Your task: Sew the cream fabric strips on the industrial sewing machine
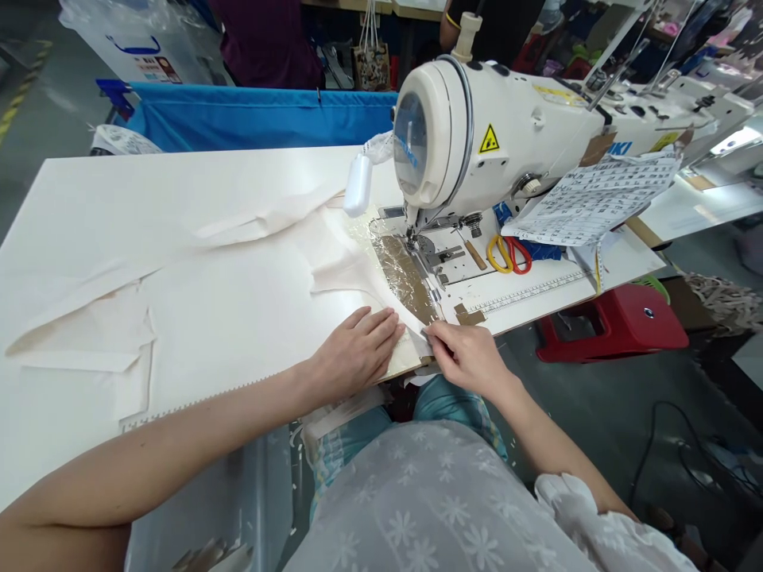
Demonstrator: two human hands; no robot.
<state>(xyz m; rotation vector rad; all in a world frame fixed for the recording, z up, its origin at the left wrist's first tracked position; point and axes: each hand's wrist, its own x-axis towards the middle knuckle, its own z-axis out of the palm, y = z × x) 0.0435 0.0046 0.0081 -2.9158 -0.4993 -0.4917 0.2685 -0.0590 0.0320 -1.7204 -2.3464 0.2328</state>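
Pale cream fabric (346, 260), thin, loosely creased, lying on white table (119, 206)

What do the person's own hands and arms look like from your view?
The left hand and right hand are ungloved, with no watch or bracelet visible. The left arm shows no sleeve; the right arm has a pale, gathered sleeve around the elbow.

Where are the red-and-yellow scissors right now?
In the head view, the scissors lie right of centre on the white sewing table, just right of a wooden-handled tool.
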